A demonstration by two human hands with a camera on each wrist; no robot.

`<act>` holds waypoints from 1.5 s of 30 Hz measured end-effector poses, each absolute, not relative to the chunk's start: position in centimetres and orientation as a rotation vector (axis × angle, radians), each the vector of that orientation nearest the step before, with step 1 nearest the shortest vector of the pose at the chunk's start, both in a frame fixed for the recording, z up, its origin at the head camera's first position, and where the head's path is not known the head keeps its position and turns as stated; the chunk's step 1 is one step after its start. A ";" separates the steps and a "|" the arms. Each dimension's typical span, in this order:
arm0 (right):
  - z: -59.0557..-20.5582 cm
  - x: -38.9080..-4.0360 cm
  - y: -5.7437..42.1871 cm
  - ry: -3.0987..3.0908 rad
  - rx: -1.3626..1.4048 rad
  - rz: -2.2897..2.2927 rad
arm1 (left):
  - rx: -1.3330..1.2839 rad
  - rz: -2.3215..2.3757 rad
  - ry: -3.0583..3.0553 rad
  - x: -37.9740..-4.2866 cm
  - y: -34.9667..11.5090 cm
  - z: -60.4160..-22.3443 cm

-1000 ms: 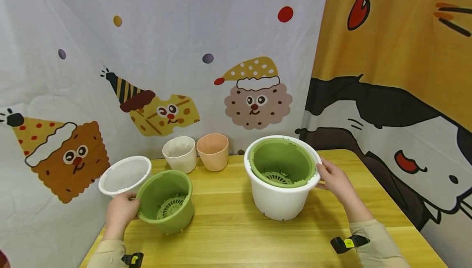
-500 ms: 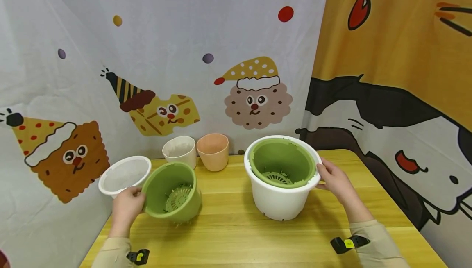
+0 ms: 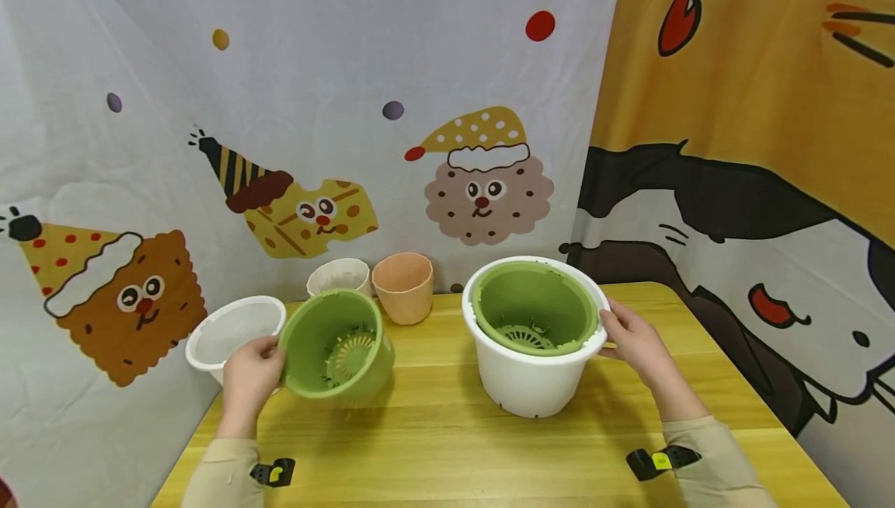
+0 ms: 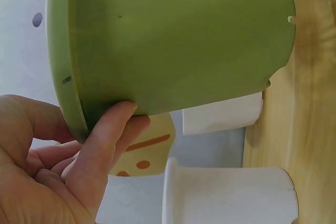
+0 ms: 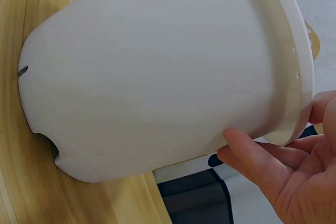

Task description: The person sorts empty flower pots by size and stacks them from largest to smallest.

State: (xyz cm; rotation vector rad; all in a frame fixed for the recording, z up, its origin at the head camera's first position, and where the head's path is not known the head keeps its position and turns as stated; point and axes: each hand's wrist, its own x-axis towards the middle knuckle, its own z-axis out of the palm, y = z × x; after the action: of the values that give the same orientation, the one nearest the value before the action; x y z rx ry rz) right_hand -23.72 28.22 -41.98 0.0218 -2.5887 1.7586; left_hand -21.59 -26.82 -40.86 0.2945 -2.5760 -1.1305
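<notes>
In the head view my left hand [image 3: 250, 377] pinches the rim of a green flowerpot [image 3: 381, 368], which hangs tilted above the table with its slotted bottom showing inside. The left wrist view has the thumb and fingers [image 4: 102, 140] on either side of that rim. At the right, my right hand [image 3: 639, 345] grips the rim of a large white flowerpot [image 3: 531, 384] standing on the table. A second green flowerpot [image 3: 538, 294] sits nested inside the white one. In the right wrist view, the fingers [image 5: 252, 156] touch the white pot's outer wall below the rim.
Behind my left hand stands another white flowerpot [image 3: 238, 329]. A small off-white pot [image 3: 339, 275], partly hidden by the green one, and a peach pot [image 3: 404, 290] stand at the back. A printed curtain [image 3: 482, 34] hangs behind the wooden table [image 3: 447, 454].
My left hand has lifted the green flowerpot off the table and moved it right and farther back, tilting it. My right hand and the white pot have stayed put.
</notes>
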 end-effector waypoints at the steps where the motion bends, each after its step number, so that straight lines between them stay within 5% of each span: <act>1: -42.0 -23.7 28.2 -2.590 0.023 1.760 | 0.289 -1.125 -2.573 -21.6 -26.7 -40.8; 45: -42.1 -23.9 28.1 -2.588 0.023 1.752 | 0.164 -1.286 -2.362 -25.0 -21.5 -36.4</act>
State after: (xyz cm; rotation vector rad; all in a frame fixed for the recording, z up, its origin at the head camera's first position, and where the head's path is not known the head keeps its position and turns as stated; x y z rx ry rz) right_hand -23.86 28.14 -42.11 0.0233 -2.5884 1.7524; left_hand -25.00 -21.54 -36.40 0.1643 -2.3617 -1.2859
